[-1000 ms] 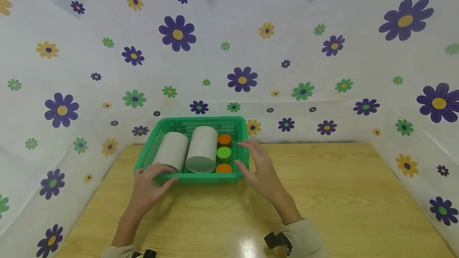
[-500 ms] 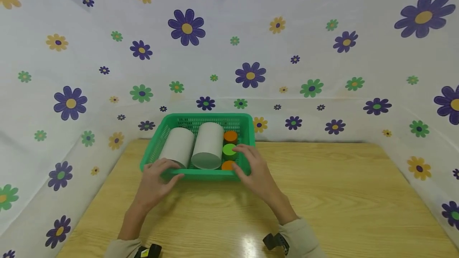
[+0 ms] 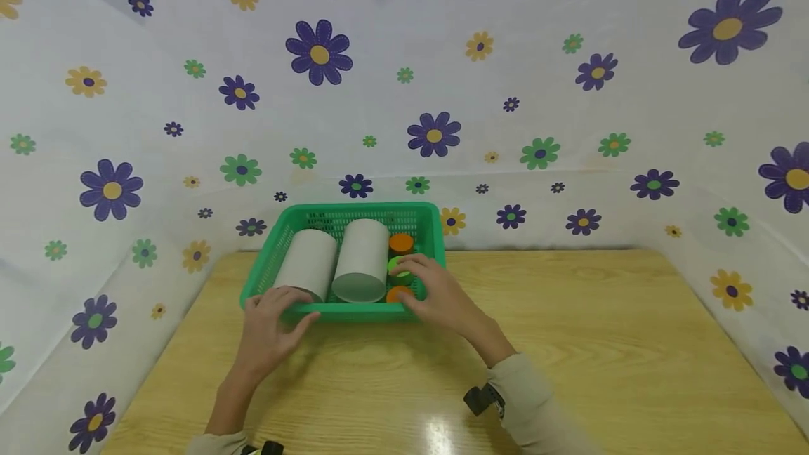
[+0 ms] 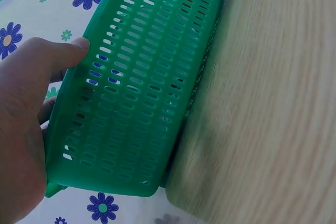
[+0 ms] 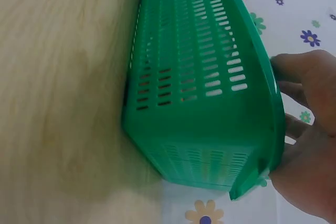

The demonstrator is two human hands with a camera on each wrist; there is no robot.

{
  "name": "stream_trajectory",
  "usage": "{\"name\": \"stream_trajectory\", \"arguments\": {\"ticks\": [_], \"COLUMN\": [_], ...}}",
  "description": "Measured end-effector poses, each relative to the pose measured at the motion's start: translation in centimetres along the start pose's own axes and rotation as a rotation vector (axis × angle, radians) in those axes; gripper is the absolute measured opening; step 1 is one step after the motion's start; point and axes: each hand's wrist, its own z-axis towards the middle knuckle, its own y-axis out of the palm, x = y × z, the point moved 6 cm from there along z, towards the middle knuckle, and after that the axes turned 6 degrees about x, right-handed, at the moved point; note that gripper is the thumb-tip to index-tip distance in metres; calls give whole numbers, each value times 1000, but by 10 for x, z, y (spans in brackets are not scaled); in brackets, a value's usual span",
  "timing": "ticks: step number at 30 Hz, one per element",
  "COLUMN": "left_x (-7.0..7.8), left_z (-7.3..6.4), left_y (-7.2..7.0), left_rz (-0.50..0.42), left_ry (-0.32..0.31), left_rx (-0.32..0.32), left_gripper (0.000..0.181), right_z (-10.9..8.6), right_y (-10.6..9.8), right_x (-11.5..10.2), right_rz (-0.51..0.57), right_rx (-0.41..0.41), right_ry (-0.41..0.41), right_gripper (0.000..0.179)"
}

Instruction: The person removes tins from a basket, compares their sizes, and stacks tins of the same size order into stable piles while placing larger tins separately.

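Observation:
A green plastic basket point(image 3: 354, 313) stands on the table, its slotted wall point(image 4: 136, 103) filling much of the left wrist view. My left hand point(image 3: 268, 328) holds its front rim near the left corner, thumb outside and fingers inside. Two white cylinders point(image 3: 307, 262) point(image 3: 362, 258) lie side by side in the basket. To their right is a row of small round pieces: orange point(image 3: 401, 242), green point(image 3: 395, 265) and orange point(image 3: 396, 292). Over the nearer two reaches my right hand point(image 3: 442, 297), its fingers bent with a gap to the thumb. Whether its fingertips touch them is unclear.
The wooden table point(image 3: 569, 343) extends to the right and in front of the basket. Behind it hangs a white cloth point(image 3: 392, 111) printed with flowers, which also runs along both sides. Dark straps point(image 3: 483, 399) sit at the wrists.
My right hand has moved left from the basket's right rim to over the green and near orange pieces. My left hand stays at the front rim. The head view has shifted slightly.

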Motion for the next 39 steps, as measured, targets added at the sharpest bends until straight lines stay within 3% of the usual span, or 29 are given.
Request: {"name": "stream_trajectory", "arguments": {"ticks": [6, 11, 23, 32, 39], "left_x": [1, 4, 6, 5, 3], "left_z": [3, 1, 1, -1, -2], "left_y": [-2, -2, -3, 1, 3], "left_rz": [10, 22, 19, 35, 43], "left_ry": [3, -10, -5, -16, -28], "left_rx": [12, 6, 13, -1, -3], "left_gripper": [26, 26, 25, 27, 25], "right_z": [20, 28, 34, 36, 39], "right_y": [1, 8, 16, 27, 33], "right_x": [5, 7, 20, 30, 32], "right_rz": [12, -51, -98, -272, -421], "right_rx": [-224, -340, -334, -424, -498], "right_ry": [26, -7, 10, 22, -14], "right_gripper": [32, 35, 33, 34, 32]}}
